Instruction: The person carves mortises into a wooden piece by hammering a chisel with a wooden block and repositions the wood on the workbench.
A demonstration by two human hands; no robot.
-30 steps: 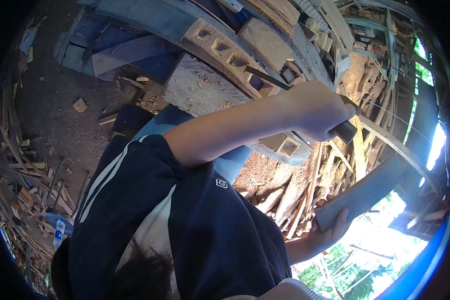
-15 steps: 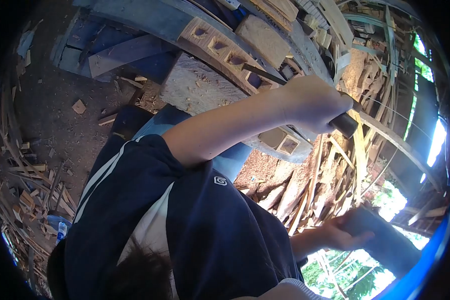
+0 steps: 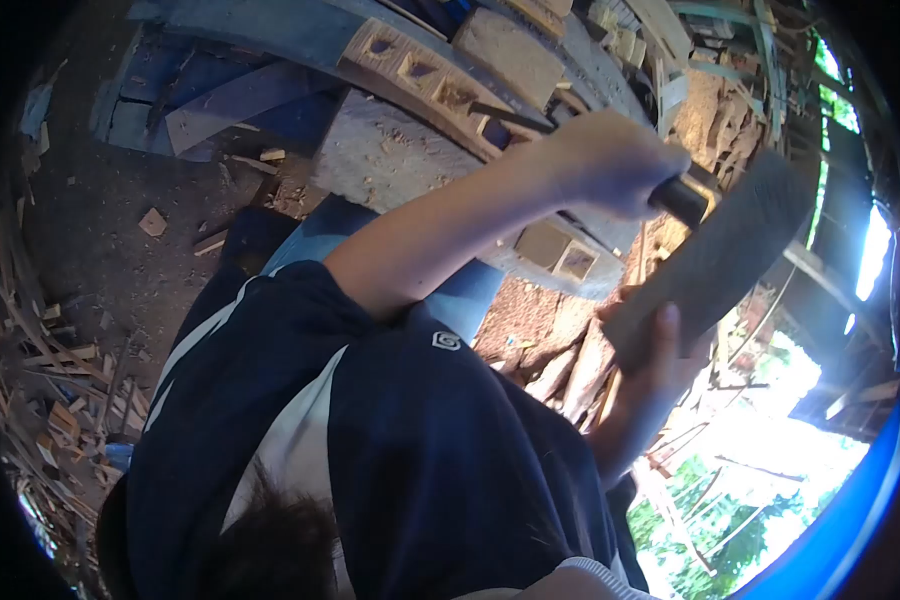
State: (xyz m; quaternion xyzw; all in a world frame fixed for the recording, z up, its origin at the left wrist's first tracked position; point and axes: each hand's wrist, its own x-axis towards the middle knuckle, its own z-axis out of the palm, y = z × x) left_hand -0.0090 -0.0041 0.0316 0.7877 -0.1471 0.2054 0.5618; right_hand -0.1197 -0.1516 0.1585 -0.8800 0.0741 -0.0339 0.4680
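Note:
My left hand (image 3: 618, 165) is wrapped around the dark handle of a chisel (image 3: 515, 118). The blade points left, with its tip at one of the square holes cut in a curved wooden beam (image 3: 400, 59). My right hand (image 3: 660, 345) grips the lower end of a thick, dark wooden block (image 3: 725, 245). Raised diagonally, the block's upper part is close to the butt of the chisel handle; I cannot tell whether they touch. My left forearm hides part of the beam. Another square hole shows below that arm.
Beneath the beam lies a thick pale timber (image 3: 385, 155) with chips on it. A loose block (image 3: 510, 55) rests behind the holes. Wood scraps (image 3: 70, 400) are piled on the floor at left, and slats (image 3: 765, 90) stand at upper right.
My right hand has swung the dark wooden block up from the lower right toward the chisel handle. My left hand keeps its grip on the chisel; the view has shifted slightly.

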